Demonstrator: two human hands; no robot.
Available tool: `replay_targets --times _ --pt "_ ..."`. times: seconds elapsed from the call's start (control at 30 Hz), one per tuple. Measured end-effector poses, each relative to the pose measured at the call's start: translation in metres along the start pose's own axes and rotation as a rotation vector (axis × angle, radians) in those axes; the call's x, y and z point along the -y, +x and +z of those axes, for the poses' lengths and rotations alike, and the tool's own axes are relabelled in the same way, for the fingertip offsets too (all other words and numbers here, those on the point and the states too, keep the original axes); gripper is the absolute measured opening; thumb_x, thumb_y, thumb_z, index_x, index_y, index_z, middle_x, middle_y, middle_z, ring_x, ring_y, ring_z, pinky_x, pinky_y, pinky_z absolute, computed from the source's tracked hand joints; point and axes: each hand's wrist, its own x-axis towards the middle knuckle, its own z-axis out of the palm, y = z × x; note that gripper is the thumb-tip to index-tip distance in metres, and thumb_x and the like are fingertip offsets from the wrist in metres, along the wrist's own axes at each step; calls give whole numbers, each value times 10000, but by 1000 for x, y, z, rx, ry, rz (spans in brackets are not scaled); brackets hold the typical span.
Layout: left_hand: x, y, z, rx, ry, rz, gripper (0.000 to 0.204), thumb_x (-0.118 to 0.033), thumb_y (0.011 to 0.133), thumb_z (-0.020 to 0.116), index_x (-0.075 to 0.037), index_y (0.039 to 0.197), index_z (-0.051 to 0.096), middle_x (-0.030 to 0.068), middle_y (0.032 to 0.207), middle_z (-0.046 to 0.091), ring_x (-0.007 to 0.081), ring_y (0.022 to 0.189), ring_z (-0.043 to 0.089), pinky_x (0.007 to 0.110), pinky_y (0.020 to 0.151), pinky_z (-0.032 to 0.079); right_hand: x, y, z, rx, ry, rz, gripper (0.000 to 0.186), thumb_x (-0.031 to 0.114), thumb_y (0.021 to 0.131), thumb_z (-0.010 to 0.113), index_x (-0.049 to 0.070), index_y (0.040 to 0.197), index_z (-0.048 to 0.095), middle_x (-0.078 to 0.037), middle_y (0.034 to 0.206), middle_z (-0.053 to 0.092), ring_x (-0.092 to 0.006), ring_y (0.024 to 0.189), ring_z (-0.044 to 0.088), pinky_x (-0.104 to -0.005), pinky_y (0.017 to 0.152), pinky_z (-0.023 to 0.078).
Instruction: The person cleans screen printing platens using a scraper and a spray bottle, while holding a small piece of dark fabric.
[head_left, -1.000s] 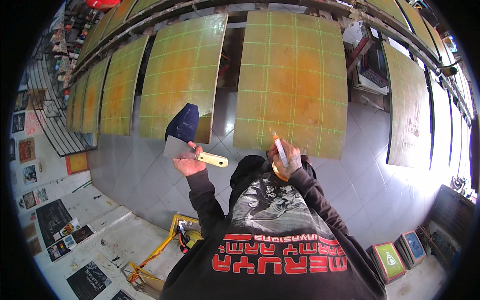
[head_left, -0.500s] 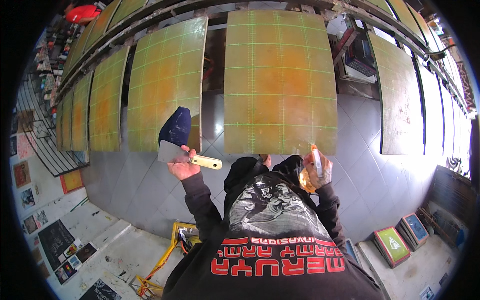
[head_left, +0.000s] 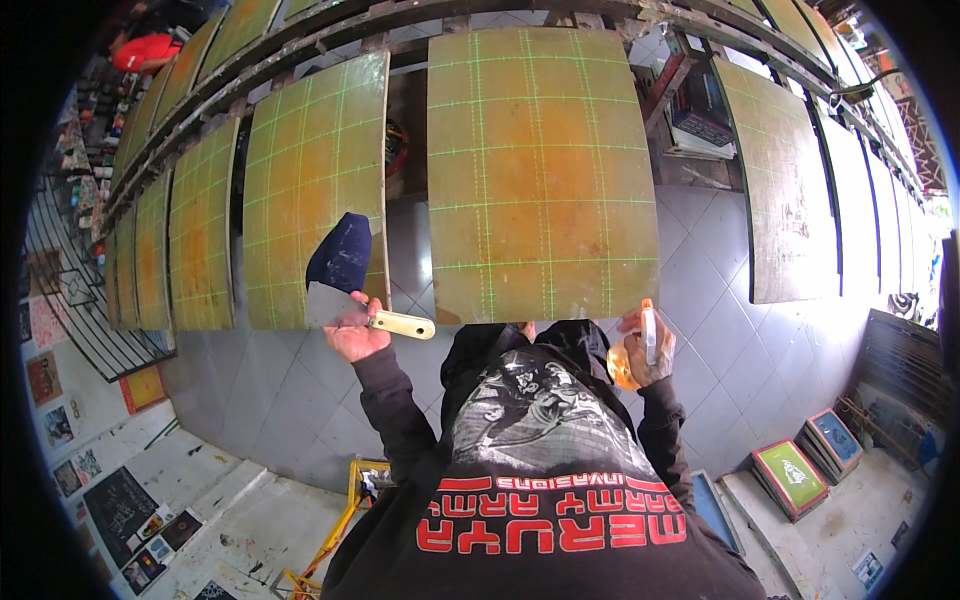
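Left hand (head_left: 358,338): palm turned up, grip pinching a flat scraper (head_left: 402,324) where handle meets blade. Handle points toward the person's right, blade to the left. A navy cloth (head_left: 341,252) stands out beyond the blade, over the lower part of the board (head_left: 315,180) left of the middle one. Whether fingers pinch the cloth or the blade merely pins it, I cannot make out at this size.

Right hand (head_left: 661,352): grip wrapped about the neck of a trigger spray bottle (head_left: 625,368), just below the near right corner of the middle board (head_left: 540,200), above the grey tiled floor (head_left: 700,260).

Handling, as I judge it: scraper light and stiff, its thin edge the part to keep fingers off; best taken by the handle. Cloth soft, light, free to bunch or fold; take a broad handful. Bottle probably light to middling, with liquid that may slosh; walls likely a little yielding, slick if wet. Neck under the trigger is the sound hold.

Looks: scraper handle cream, a dark hole near its end; blade dull grey. Cloth dark blue with pale flecks, tapering to a blunt top. Bottle body clear to orange, apparently from the contents; white trigger head, orange nozzle tip uppermost. Boards olive-yellow, browner at the centre, ruled with bright green lines.
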Motion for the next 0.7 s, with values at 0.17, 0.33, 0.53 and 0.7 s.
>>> replay_targets --times 0.17,0.33,0.53,0.7 --pt "5 -9 20 20 9 54 383 -425 835 581 -193 1138 551 27 1036 586 299 871 595 372 572 424 38 28 -5 13 38 12 234 -31 681 507 -1 896 597 -61 724 645 -154 700 665 -288 678 524" --pt "7 -15 31 -48 -16 56 360 -413 845 551 -195 1131 536 39 1028 563 295 865 587 374 570 425 56 50 19 -56 203 -67 224 -30 680 519 3 887 597 -67 756 654 -155 718 666 -292 683 528" --pt "-1 -16 11 -65 -63 10 348 -426 865 515 -198 1127 541 34 1021 558 296 852 588 380 568 433 69 75 45 -45 8 -135 142 79 765 605 41 902 600 -93 751 645 -274 684 651 -364 672 524" --pt "1 -29 34 -30 -77 46 323 -415 889 505 -205 1129 555 23 1018 578 299 845 601 388 561 434 88 100 58 -85 151 -269 172 32 722 557 25 889 597 -74 774 683 -181 728 687 -310 710 536"
